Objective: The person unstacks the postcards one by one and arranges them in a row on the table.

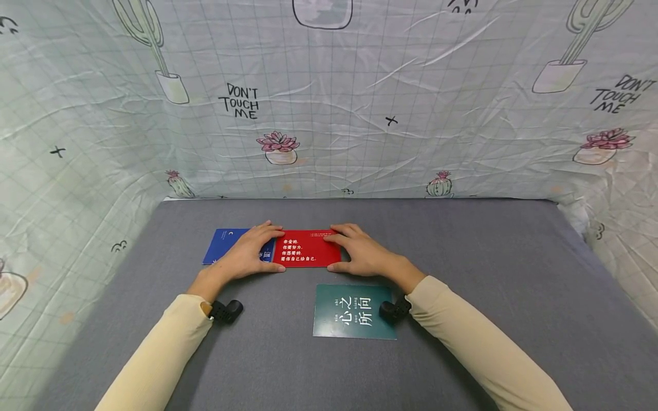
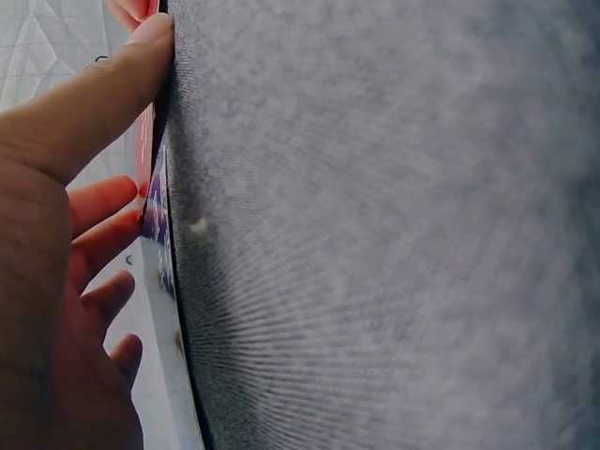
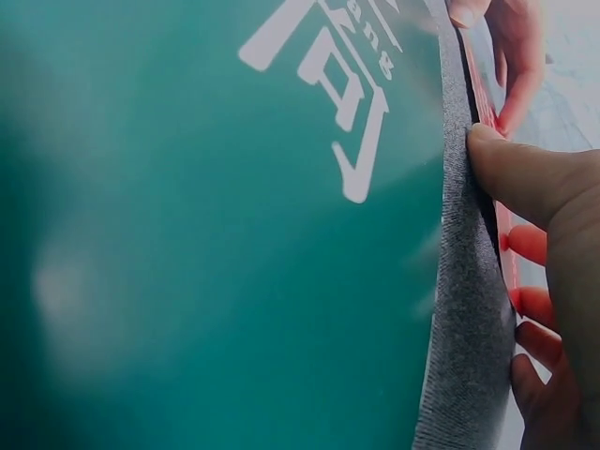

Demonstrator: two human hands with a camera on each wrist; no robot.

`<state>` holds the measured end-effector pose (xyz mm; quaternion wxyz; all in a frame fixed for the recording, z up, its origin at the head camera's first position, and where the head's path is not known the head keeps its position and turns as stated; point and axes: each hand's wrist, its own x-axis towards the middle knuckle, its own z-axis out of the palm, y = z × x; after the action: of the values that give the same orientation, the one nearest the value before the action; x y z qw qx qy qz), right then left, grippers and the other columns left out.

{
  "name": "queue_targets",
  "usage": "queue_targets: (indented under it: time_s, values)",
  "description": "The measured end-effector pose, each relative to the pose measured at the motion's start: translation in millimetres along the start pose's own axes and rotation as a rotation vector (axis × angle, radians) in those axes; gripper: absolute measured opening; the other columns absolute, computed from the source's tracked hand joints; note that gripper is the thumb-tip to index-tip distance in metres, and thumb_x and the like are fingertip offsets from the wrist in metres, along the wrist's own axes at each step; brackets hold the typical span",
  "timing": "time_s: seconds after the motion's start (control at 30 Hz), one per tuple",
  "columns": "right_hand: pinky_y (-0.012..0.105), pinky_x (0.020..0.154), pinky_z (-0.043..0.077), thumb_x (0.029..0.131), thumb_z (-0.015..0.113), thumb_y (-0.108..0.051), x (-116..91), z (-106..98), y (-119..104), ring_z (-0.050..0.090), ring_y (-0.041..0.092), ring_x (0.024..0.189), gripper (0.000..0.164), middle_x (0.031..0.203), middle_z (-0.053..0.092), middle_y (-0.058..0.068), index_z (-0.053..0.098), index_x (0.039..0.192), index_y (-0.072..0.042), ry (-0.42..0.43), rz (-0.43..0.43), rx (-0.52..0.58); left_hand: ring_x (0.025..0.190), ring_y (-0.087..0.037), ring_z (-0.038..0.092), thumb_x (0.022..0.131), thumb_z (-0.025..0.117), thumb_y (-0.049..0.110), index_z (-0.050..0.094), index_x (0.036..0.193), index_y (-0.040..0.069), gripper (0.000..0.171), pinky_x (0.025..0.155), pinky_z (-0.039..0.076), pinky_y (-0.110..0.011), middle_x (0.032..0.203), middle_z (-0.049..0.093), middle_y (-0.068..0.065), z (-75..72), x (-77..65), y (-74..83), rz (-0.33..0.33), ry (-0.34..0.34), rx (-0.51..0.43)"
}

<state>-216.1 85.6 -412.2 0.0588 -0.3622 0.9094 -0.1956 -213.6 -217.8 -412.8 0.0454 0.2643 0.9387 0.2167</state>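
A red notebook (image 1: 303, 249) with white lettering lies crosswise between my two hands. My left hand (image 1: 248, 251) holds its left end, thumb at the near edge and fingertips by the far edge. At the opposite end my right hand (image 1: 364, 252) grips it in the same way, thumb near and fingers far. Partly covered by my left hand, a blue notebook (image 1: 222, 242) meets the red one's left side. In the left wrist view the thumb (image 2: 150, 42) presses at the notebook's edge. The right thumb (image 3: 487, 141) does likewise in the right wrist view.
Closer to me lies a green notebook (image 1: 329, 319) with white characters, its right part beneath the right wrist's black camera (image 1: 394, 310). A grey cloth (image 1: 277, 354) covers the table. Patterned fabric (image 1: 329, 114) hangs behind it and along both sides.
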Motion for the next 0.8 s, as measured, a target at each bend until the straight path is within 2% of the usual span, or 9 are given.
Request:
queue_targets:
  time_s: [0.4, 0.8]
  values:
    - [0.047, 0.107, 0.032, 0.086, 0.067, -0.044, 0.6, 1.5, 0.7, 0.025, 0.027, 0.136, 0.069, 0.152, 0.029, 0.011, 0.045, 0.143, -0.014, -0.014, 0.009, -0.003, 0.142, -0.033, 0.018, 0.076, 0.076, 0.044, 0.049, 0.138, 0.007, 0.077, 0.111, 0.014, -0.056, 0.149, 0.036, -0.012, -0.6, 1.1, 0.8, -0.002, -0.027, 0.028]
    - [0.047, 0.106, 0.033, 0.085, 0.068, -0.043, 0.4, -0.5, -1.2, 0.025, 0.028, 0.135, 0.069, 0.151, 0.029, 0.012, 0.045, 0.143, -0.013, -0.016, -0.001, -0.007, 0.141, -0.035, 0.020, 0.076, 0.076, 0.042, 0.049, 0.137, 0.006, 0.076, 0.112, 0.012, -0.054, 0.146, 0.040, -0.014, -1.1, 1.0, 1.7, 0.021, -0.017, 0.022]
